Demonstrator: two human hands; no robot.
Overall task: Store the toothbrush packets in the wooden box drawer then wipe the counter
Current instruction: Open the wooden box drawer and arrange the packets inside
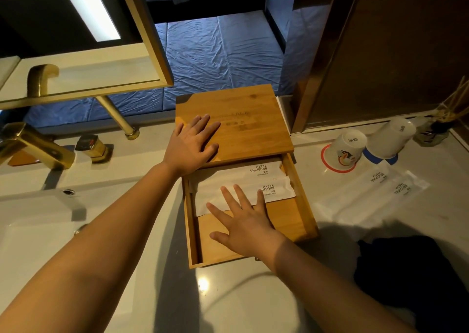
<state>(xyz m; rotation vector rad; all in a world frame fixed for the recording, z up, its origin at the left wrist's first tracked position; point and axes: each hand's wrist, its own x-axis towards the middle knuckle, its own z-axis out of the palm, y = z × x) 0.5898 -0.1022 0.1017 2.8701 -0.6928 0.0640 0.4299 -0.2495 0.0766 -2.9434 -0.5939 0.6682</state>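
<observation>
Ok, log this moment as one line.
left hand flat on box top | right hand flat in open drawer | packets left on counter

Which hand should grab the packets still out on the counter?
Probably right. The right hand lies open in the drawer, nearest the counter packets; the left hand is flat on the wooden box.

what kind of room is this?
Likely a hotel bathroom vanity: brass tap over a white basin, upturned white paper cups, and sealed white toothbrush packets on the pale counter.
</observation>
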